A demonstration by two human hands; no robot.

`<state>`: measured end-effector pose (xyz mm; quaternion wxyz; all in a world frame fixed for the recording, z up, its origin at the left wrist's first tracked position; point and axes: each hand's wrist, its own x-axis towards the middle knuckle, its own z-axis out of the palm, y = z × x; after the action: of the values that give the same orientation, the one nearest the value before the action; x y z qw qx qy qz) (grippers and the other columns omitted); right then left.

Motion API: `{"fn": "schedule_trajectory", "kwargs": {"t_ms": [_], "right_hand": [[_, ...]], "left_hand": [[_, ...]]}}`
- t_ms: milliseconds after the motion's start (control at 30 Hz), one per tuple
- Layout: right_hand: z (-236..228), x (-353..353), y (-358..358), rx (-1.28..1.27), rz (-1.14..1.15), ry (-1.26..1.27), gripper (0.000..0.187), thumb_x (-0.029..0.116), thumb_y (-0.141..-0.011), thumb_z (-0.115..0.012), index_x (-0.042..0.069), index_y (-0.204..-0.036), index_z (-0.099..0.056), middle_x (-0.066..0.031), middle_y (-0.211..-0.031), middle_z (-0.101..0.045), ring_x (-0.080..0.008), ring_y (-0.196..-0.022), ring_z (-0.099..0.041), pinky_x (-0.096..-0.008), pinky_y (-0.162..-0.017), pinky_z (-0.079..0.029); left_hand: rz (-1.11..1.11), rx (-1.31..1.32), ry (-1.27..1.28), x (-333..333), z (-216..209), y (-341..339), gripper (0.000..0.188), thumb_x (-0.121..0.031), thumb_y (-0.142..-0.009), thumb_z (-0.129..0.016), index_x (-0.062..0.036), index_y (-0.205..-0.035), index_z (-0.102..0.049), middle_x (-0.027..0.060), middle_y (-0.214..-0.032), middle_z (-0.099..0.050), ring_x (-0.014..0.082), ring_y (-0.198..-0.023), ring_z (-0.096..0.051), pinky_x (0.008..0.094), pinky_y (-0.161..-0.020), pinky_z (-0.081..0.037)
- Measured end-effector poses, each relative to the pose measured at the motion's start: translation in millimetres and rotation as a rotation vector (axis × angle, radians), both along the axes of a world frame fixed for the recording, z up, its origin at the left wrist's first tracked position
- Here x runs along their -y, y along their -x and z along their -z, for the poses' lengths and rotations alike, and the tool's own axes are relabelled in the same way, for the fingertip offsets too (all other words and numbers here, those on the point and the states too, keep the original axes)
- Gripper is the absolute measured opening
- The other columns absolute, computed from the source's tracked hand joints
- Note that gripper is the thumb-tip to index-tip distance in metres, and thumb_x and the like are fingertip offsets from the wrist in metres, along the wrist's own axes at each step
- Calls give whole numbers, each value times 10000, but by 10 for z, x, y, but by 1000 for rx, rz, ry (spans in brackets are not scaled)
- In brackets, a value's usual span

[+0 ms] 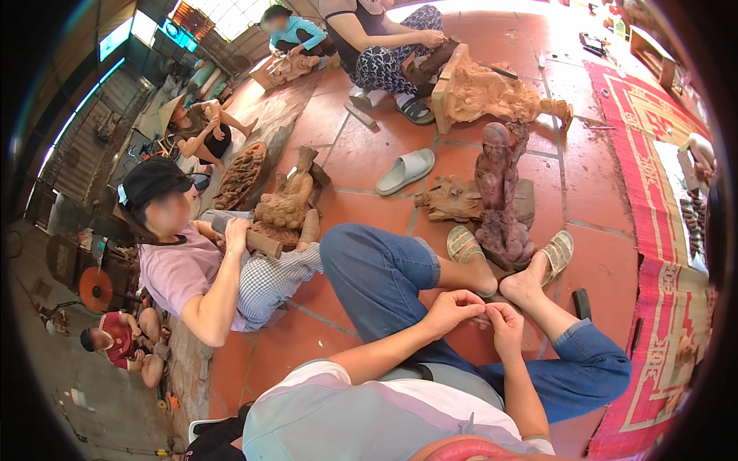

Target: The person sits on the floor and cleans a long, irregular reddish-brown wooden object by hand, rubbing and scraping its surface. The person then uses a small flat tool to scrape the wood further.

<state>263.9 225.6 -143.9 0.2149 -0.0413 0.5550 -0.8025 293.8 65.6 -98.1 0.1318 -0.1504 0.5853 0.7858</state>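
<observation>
My left hand (455, 313) and my right hand (505, 321) meet in front of my shins, thumbs and fingertips pinched close together. Anything between the fingertips is too small to make out. Just beyond them, between my sandalled feet, a dark reddish-brown carved wooden statue (498, 184) stands upright on the tiles. It has a rounded head at the top and a wider, knobbly base. Neither hand touches it. Behind it lies a rough block of brown wood (453, 198).
A grey slipper (405, 170) lies on the red tiled floor (361, 165). To the left, a person in a cap (181, 269) grips a mallet (257, 240) beside a carved figure (288, 200). A large pale carving (492, 88) lies ahead. A red patterned mat (661, 307) runs along the right.
</observation>
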Motion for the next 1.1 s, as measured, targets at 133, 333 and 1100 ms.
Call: {"fn": "schedule_trajectory", "kwargs": {"t_ms": [133, 333, 1100], "right_hand": [[-52, -23, -16, -156, 15, -166, 153, 85, -910, -548, -36, -845, -615, -53, -768, -639, -85, -657, -579, -210, -567, -471], [50, -63, -14, -215, 9, -262, 181, 109, -918, -549, -30, -817, -604, -45, -745, -629, -78, -652, -566, -209, -568, -464], [-25, -38, 163, 182, -52, 127, 93, 20, -841, -620, -13, -927, -607, -67, -881, -651, -122, -819, -624, -238, -741, -505]], "left_hand": [[-19, 20, 57, -41, -62, -30, 179, -177, -844, -665, -16, -921, -645, 19, -822, -629, 78, -724, -573, 215, -617, -477], [17, 88, 149, -26, -84, -21, 215, -219, -836, -676, -12, -890, -658, 22, -767, -626, 75, -641, -558, 222, -561, -470], [5, 158, -78, 16, 160, 177, 189, -133, -829, -676, -9, -962, -626, 49, -849, -649, 108, -747, -606, 226, -692, -504]]}}
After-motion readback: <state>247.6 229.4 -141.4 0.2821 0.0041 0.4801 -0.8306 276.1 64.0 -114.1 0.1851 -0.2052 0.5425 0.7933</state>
